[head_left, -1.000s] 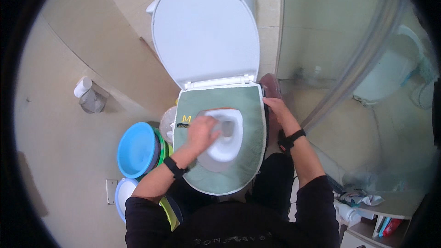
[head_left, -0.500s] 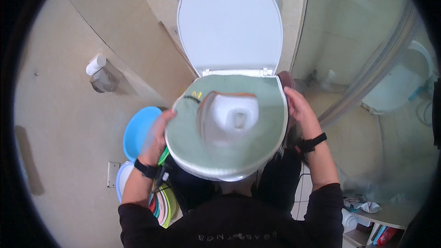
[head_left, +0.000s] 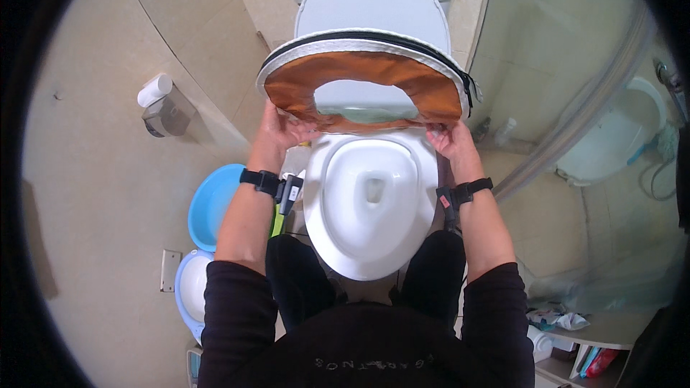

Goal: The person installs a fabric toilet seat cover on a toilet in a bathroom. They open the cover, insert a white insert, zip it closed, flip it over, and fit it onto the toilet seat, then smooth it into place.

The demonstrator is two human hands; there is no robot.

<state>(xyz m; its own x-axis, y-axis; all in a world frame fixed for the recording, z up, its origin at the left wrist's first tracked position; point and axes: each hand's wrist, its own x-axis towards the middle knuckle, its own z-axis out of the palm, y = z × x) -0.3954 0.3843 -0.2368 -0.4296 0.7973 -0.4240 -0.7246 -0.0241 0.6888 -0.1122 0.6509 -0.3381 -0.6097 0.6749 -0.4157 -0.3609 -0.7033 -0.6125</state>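
Note:
A toilet seat cover [head_left: 363, 65] with an orange underside, a white border and a black zipper along its curved edge stands tilted up in front of the raised white lid [head_left: 370, 0]. Its orange side is toward me. Through its hole I see the lid and a strip of pale green. My left hand [head_left: 280, 129] grips the lower left edge, fingers partly behind the fabric. At the lower right edge my right hand [head_left: 449, 142] pinches the cover. Directly below, the white toilet bowl [head_left: 314, 223] shows its bare rim, between my knees.
Left of the toilet stand a blue basin [head_left: 203, 201] and a white-and-lilac basin [head_left: 188, 298]. A paper roll [head_left: 154, 90] hangs on the left wall. To the right are a curved glass shower screen [head_left: 568, 151], a white tub [head_left: 632, 118] and a low shelf [head_left: 604, 338].
The cover was lying green side up over the bowl; now its front is tipped up and back, showing the orange side. Both hands have moved from its sides to its lower edge.

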